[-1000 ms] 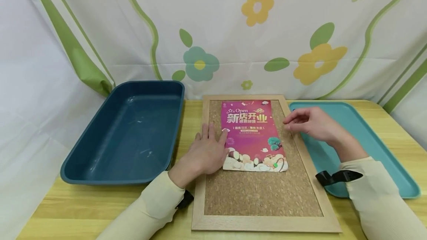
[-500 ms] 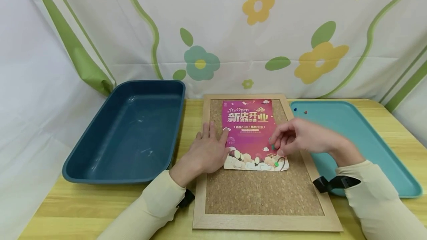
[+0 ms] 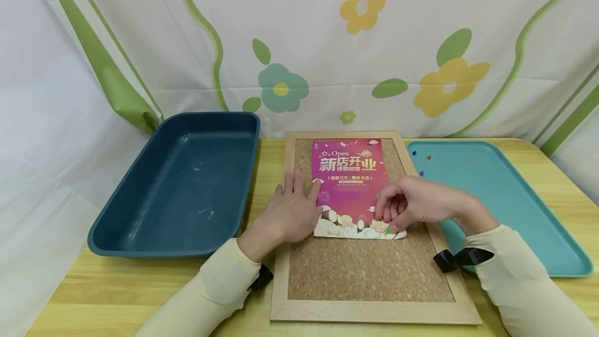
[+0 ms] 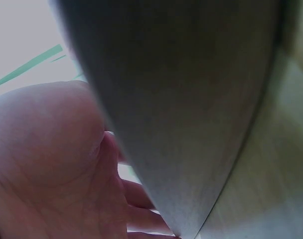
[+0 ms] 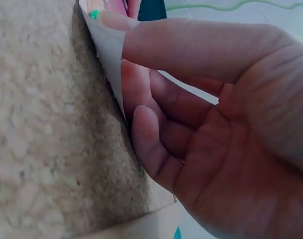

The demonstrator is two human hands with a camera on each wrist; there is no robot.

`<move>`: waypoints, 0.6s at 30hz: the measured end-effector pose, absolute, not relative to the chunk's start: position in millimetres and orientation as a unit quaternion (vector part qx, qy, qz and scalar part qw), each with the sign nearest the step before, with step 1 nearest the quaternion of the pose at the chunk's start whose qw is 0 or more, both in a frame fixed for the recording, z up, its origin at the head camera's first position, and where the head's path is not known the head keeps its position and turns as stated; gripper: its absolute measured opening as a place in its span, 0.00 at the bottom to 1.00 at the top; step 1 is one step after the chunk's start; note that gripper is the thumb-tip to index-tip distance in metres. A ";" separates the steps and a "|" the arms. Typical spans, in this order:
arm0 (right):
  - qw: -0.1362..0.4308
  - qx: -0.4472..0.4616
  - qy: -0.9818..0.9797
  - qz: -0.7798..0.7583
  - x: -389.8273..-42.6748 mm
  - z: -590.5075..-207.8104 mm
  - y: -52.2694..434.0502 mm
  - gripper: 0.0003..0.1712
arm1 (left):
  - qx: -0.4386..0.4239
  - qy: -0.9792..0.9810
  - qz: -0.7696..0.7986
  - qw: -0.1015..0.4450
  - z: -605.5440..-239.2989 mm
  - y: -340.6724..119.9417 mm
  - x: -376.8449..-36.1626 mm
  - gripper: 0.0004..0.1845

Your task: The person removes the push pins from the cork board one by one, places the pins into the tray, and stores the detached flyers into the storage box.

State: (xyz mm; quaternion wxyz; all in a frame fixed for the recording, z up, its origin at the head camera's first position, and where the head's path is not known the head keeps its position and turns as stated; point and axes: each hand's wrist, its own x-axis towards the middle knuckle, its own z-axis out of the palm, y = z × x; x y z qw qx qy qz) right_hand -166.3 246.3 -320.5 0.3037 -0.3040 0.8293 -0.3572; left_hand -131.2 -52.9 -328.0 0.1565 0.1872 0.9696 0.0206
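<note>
A pink and purple poster (image 3: 348,191) lies on a wood-framed cork board (image 3: 369,274). My left hand (image 3: 292,215) rests flat over the board's left frame, thumb at the poster's left edge; the left wrist view shows its palm beside the frame's side. At the poster's lower right corner, my right hand (image 3: 412,202) has its fingers curled, thumb and forefinger pinching a green pushpin (image 3: 388,230). In the right wrist view the thumb tip meets the green pin head, and the poster's corner bends up off the cork against the fingers.
A deep dark-blue tub (image 3: 178,196) stands left of the board. To the right, a turquoise tray (image 3: 510,207) bears a red pushpin (image 3: 429,157), a blue pushpin (image 3: 414,153) and a purple-blue pushpin (image 3: 421,173). A flowered curtain (image 3: 327,56) hangs behind the table.
My right hand has moved from beside the tray's left edge, left and down to the green pushpin at the poster's corner. Pushpins on the tray have come into view. My left hand stays put.
</note>
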 end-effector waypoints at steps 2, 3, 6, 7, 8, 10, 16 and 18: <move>0.308 -0.305 0.826 -0.359 -166.3 -321.6 246.0 0.11 | 0.187 0.970 0.020 0.156 -328.1 -52.8 -131.1 0.35; 0.311 -0.305 0.824 -0.361 -166.2 -322.0 245.9 0.10 | 0.187 0.970 0.021 0.156 -328.3 -52.8 -131.1 0.35; 0.317 -0.307 0.820 -0.363 -165.4 -323.2 245.6 0.08 | 0.187 0.969 0.023 0.158 -329.1 -52.4 -131.1 0.35; 0.318 -0.308 0.820 -0.364 -165.1 -323.5 245.5 0.07 | 0.186 0.969 0.024 0.159 -329.3 -52.3 -131.1 0.35; 0.319 -0.308 0.819 -0.365 -164.8 -323.8 245.4 0.07 | 0.186 0.969 0.025 0.159 -329.5 -52.1 -131.1 0.35; 0.317 -0.311 0.818 -0.365 -164.5 -324.4 245.2 0.06 | 0.186 0.969 0.024 0.159 -329.5 -52.0 -131.0 0.35; 0.310 -0.321 0.820 -0.359 -165.7 -325.4 244.5 0.04 | 0.189 0.970 0.023 0.152 -328.8 -52.7 -130.9 0.35; 0.308 -0.325 0.819 -0.357 -166.3 -325.3 244.3 0.04 | 0.190 0.970 0.025 0.150 -328.5 -53.0 -130.9 0.35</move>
